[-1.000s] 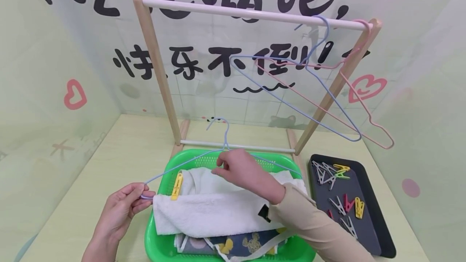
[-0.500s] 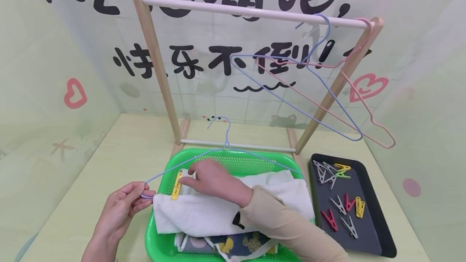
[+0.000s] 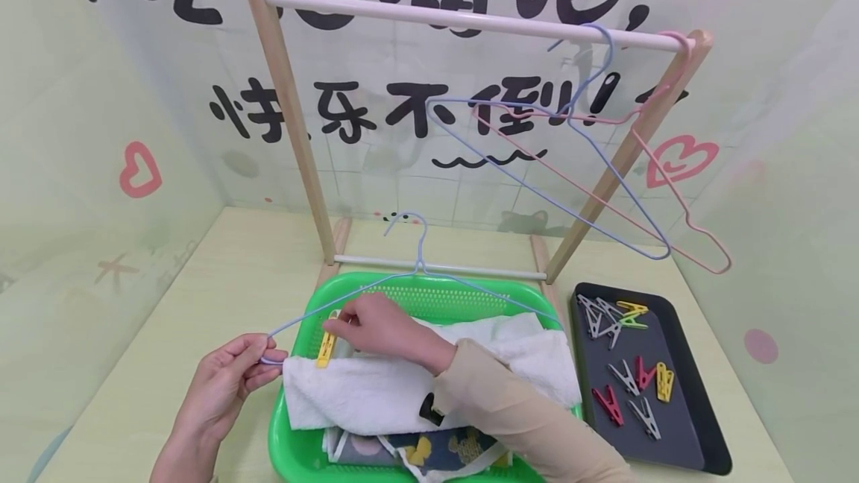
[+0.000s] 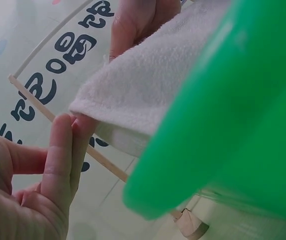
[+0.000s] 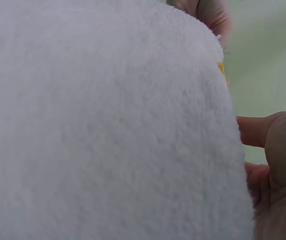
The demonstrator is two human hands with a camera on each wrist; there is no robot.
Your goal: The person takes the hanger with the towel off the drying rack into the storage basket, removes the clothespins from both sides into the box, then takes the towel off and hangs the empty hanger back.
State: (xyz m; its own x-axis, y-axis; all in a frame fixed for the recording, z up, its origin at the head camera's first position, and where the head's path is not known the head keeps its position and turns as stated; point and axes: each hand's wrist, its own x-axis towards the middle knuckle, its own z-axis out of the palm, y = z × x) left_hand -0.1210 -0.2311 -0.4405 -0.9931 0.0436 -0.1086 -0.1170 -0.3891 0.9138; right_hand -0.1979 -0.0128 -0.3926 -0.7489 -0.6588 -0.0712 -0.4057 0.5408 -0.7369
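Note:
My left hand [image 3: 221, 379] pinches the left corner of a blue wire hanger [image 3: 419, 263], whose hook points up. A white terry towel [image 3: 382, 393] hangs folded over the hanger's lower bar, above the basket. Near its left end a yellow clothespin [image 3: 325, 349] clips the towel's top fold. My right hand [image 3: 379, 326] pinches the upper end of that clothespin between thumb and fingers. In the left wrist view, the left fingers [image 4: 60, 155] touch the towel's corner. The towel [image 5: 107, 125] fills most of the right wrist view and hides part of the right hand [image 5: 283, 165].
A green basket [image 3: 278, 431] holds more folded cloth, including a dark patterned piece [image 3: 436, 449]. Behind it stands a wooden rack [image 3: 288, 118] with another blue hanger [image 3: 550, 203] and a pink hanger [image 3: 691, 222]. On the right, a black tray [image 3: 698, 393] contains several loose clothespins.
My right hand has moved left and down from above the towel to the yellow clothespin and now pinches it. The left hand keeps its grip on the hanger.

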